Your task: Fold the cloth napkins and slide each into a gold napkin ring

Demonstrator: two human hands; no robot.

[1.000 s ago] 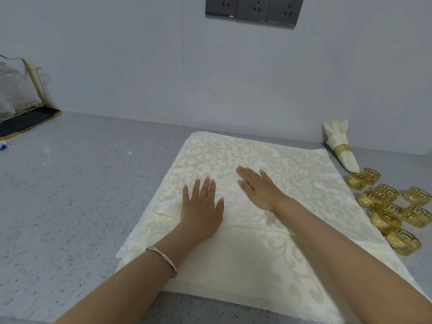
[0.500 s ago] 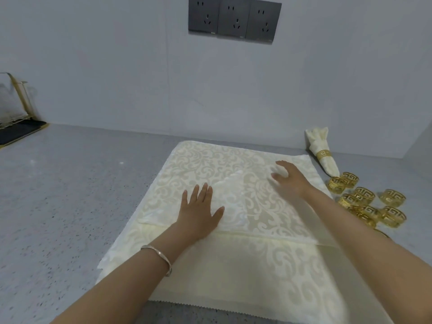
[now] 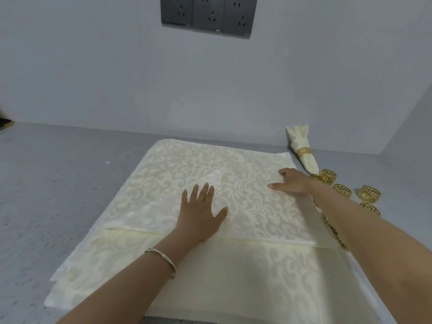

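Both hands lie flat with straight fingers, gripping nothing. The left hand (image 3: 201, 216) is spread palm-down near the middle of a cream damask cloth napkin (image 3: 245, 199), and the right hand (image 3: 293, 184) rests on that napkin's right edge, thumb pointing inward. A thin metal bracelet (image 3: 163, 257) circles the left wrist. The napkin is folded over, its near edge running straight across, and it sits on top of a stack of matching cream napkins (image 3: 233, 277). Just right of the stack lie loose gold openwork napkin rings (image 3: 369, 194), partly hidden by the right forearm. Beyond them, a finished rolled napkin (image 3: 299, 139) in its own gold ring (image 3: 304, 151) leans at the wall. Everything rests on a grey speckled countertop (image 3: 58, 183) below a pale grey wall (image 3: 117, 78) with a dark grey socket panel (image 3: 208, 15).
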